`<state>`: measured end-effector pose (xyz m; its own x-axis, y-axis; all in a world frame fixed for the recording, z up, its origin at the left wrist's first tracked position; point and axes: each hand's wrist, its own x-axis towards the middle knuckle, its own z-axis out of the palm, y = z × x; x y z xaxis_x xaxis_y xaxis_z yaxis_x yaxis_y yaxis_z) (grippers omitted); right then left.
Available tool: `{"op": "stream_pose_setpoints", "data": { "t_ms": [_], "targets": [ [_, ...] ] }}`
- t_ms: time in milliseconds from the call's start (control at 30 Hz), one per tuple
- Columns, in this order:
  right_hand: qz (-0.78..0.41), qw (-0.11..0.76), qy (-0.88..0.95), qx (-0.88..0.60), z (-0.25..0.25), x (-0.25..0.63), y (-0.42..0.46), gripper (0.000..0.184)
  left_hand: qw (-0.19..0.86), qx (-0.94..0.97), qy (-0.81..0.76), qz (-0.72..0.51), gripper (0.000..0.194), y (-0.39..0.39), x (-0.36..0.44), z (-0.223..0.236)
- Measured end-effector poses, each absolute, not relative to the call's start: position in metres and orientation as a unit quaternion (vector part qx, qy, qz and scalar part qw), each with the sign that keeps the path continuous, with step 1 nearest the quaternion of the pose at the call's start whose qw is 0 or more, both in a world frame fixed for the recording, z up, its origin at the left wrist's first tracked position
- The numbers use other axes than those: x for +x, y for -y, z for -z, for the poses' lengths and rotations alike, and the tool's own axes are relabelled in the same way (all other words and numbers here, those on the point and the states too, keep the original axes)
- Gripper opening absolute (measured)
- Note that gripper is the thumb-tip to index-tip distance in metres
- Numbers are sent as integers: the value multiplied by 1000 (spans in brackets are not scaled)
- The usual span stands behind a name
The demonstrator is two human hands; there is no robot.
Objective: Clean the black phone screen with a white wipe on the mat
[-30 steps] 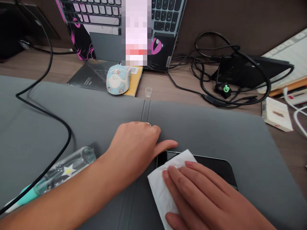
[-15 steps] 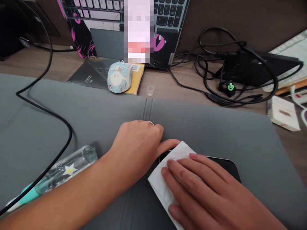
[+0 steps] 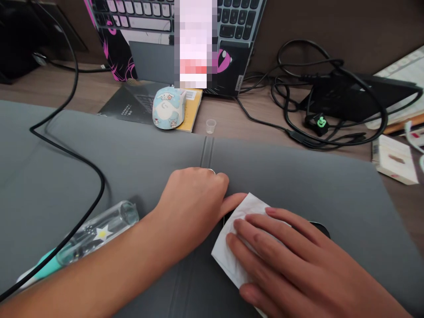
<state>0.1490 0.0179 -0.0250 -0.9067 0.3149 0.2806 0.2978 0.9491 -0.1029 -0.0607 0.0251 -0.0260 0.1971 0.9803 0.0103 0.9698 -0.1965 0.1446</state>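
A dark phone [image 3: 319, 228] lies on a grey mat [image 3: 298, 181], mostly covered. My right hand [image 3: 291, 260] lies flat, fingers stretched out, pressing a white tissue [image 3: 236, 238] onto the phone's screen. My left hand [image 3: 194, 203], with a ring on one finger, rests on the mat at the phone's top left corner; its fingers are curled and its thumb touches the phone's edge beside the tissue.
A clear spray bottle with a teal end [image 3: 89, 236] lies on the mat at left, crossed by a black cable [image 3: 96, 176]. Behind are a decorated mouse [image 3: 167, 108], a tiny clear cup [image 3: 210, 126], a laptop [image 3: 149, 26], tangled cables [image 3: 318, 110] and a white box [image 3: 395, 160].
My right hand has slid the tissue up and to the left across the phone, covering more of the screen. The left hand has stayed in place.
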Motion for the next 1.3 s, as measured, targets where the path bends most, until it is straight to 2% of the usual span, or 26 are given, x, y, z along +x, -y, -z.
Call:
{"op": "stream_pose_setpoints", "data": {
  "t_ms": [167,300,533,633,800,967,1167,1300],
  "targets": [
    [-5,159,975,-154,27,150,-16,35,59,768,-636,-41,53,-26,-61,25],
    [-36,148,978,-140,22,149,-14,36,69,766,-638,-40,59,-26,-61,23],
    [-85,210,965,-129,14,150,-17,21,97,764,-638,-14,59,-27,-60,18],
    [-94,204,965,-135,11,153,-23,21,96,767,-634,-13,60,-26,-61,16],
    [-118,148,965,-182,6,188,-44,17,85,773,-627,-46,46,-22,-61,17],
    [-128,138,963,-193,6,229,-57,17,64,796,-597,-73,34,-20,-58,19],
    [-143,143,962,-181,7,240,-55,14,73,824,-556,-74,34,-17,-55,24],
    [-131,163,959,-192,5,245,-52,16,140,840,-510,-121,34,-8,-50,26]
  ]
}}
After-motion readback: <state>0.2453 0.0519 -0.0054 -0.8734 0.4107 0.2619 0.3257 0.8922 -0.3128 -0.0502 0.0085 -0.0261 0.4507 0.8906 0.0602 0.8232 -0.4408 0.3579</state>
